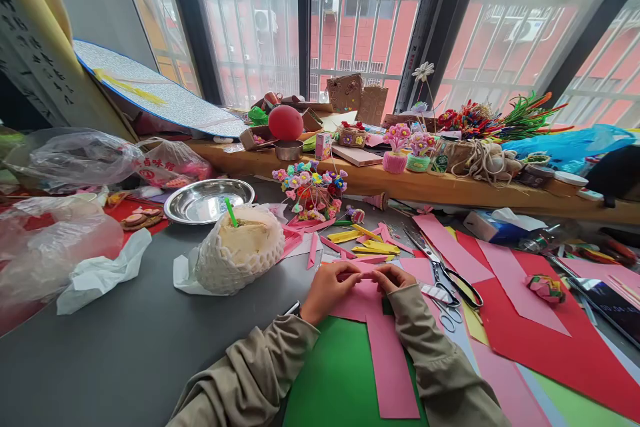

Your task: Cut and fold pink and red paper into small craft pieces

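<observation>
Between my two hands is a narrow folded strip of pink paper [367, 275]. My left hand [329, 288] pinches its left end, and my right hand [391, 277] pinches the other end. Below them a long pink paper strip [393, 367] lies over a green sheet [325, 373]. Just beyond my fingers are folded yellow paper pieces [373, 247] and several folded pink ones. Black-handled scissors [440, 270] rest right of my right hand, beside a smaller silver pair [449, 315].
Left of my hands stands a coconut [250, 240] in white foam netting with a green straw. Behind it sit a metal plate [207, 195] and a bunch of small craft flowers [313, 190]. Red paper [525, 327] and a phone [607, 300] lie right. A wooden ledge [450, 185] runs along the windows.
</observation>
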Demonstrator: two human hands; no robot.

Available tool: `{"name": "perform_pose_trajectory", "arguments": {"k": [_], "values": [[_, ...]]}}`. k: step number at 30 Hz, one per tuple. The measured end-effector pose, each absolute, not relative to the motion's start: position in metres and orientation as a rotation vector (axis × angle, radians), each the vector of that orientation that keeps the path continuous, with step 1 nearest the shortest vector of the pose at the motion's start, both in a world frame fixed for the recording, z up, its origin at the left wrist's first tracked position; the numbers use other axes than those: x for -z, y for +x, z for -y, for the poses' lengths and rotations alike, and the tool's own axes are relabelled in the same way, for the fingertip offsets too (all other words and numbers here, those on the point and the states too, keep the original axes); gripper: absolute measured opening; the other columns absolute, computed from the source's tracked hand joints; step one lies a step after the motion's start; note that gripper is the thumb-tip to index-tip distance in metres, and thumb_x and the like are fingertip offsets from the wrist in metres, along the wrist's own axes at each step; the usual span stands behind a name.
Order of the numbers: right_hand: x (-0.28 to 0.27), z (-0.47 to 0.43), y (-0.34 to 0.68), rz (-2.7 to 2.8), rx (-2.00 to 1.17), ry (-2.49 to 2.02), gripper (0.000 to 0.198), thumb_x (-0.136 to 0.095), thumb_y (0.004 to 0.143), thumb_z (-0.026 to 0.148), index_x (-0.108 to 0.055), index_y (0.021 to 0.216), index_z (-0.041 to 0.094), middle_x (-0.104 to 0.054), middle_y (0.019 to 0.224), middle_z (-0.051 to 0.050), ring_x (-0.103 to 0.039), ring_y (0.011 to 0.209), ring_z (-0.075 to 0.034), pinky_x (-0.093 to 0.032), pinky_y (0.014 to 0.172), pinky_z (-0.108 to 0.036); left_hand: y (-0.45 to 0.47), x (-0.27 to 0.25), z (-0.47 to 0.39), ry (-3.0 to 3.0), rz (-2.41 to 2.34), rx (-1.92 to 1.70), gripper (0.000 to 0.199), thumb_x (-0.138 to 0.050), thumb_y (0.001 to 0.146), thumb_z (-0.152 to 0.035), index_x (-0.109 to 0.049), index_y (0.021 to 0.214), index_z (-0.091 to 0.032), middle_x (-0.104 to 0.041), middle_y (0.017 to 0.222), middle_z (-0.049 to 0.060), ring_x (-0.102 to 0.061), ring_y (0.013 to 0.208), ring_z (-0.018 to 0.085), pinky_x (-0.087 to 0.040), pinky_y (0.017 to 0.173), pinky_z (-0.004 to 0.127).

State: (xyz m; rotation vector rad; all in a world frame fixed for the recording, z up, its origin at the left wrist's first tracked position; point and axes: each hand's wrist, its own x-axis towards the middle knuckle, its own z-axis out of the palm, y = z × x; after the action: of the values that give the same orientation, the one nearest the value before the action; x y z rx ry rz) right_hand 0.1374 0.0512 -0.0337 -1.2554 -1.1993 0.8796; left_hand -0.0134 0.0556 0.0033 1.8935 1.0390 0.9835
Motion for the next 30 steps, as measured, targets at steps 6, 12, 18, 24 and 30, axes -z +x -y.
{"name": "perform_pose_trajectory", "arguments": {"k": [6, 12, 18, 24, 30], "values": [[0.031, -0.054, 0.138, 1.037, -0.931, -1.194, 0.036, -0.055, 0.058, 0.048, -0.056, 0.074, 0.016, -0.054, 0.047, 0.002, -0.041, 0.031, -0.006, -0.035, 0.029, -0.018, -0.017, -0.007, -0.056, 1.666, -1.282, -1.183, 0.031, -0.044, 0.071, -0.04, -0.054, 0.084, -0.014, -0.057, 0.06, 0.0, -0.049, 0.044, 0.007, -0.04, 0.047, 0.019], [0.03, -0.056, 0.141, 0.967, -0.934, -1.191, 0.037, -0.053, 0.059, 0.05, -0.052, 0.074, 0.016, -0.053, 0.044, 0.003, -0.042, 0.03, -0.006, -0.033, 0.028, -0.018, -0.016, -0.005, -0.056, 1.586, -1.137, -1.151, 0.053, -0.041, 0.073, -0.04, -0.028, 0.117, -0.013, -0.059, 0.06, 0.0, -0.045, 0.039, 0.006, -0.038, 0.042, 0.017], [0.034, -0.057, 0.141, 1.009, -0.926, -1.208, 0.036, -0.05, 0.061, 0.051, -0.053, 0.073, 0.017, -0.052, 0.044, 0.003, -0.041, 0.029, -0.006, -0.033, 0.028, -0.018, -0.015, -0.011, -0.05, 2.016, -1.011, -0.928, 0.03, -0.038, 0.075, -0.037, -0.057, 0.08, -0.015, -0.058, 0.057, 0.001, -0.046, 0.048, 0.007, -0.035, 0.047, 0.017], [0.03, -0.055, 0.141, 0.984, -0.973, -1.169, 0.035, -0.051, 0.061, 0.05, -0.054, 0.072, 0.016, -0.053, 0.044, 0.003, -0.042, 0.031, -0.006, -0.033, 0.028, -0.017, -0.011, -0.017, -0.038, 2.416, -0.835, -0.64, 0.041, -0.056, 0.059, -0.046, -0.055, 0.09, -0.02, -0.057, 0.084, 0.004, -0.05, 0.075, 0.015, -0.037, 0.065, 0.022], [0.026, -0.053, 0.142, 0.99, -0.996, -1.154, 0.035, -0.051, 0.062, 0.05, -0.053, 0.072, 0.016, -0.053, 0.044, 0.003, -0.043, 0.032, -0.006, -0.034, 0.029, -0.016, -0.006, -0.014, -0.031, 2.556, -0.856, -0.508, 0.061, -0.058, 0.05, -0.054, -0.047, 0.101, -0.022, -0.051, 0.093, 0.006, -0.047, 0.084, 0.021, -0.035, 0.07, 0.028]]}}
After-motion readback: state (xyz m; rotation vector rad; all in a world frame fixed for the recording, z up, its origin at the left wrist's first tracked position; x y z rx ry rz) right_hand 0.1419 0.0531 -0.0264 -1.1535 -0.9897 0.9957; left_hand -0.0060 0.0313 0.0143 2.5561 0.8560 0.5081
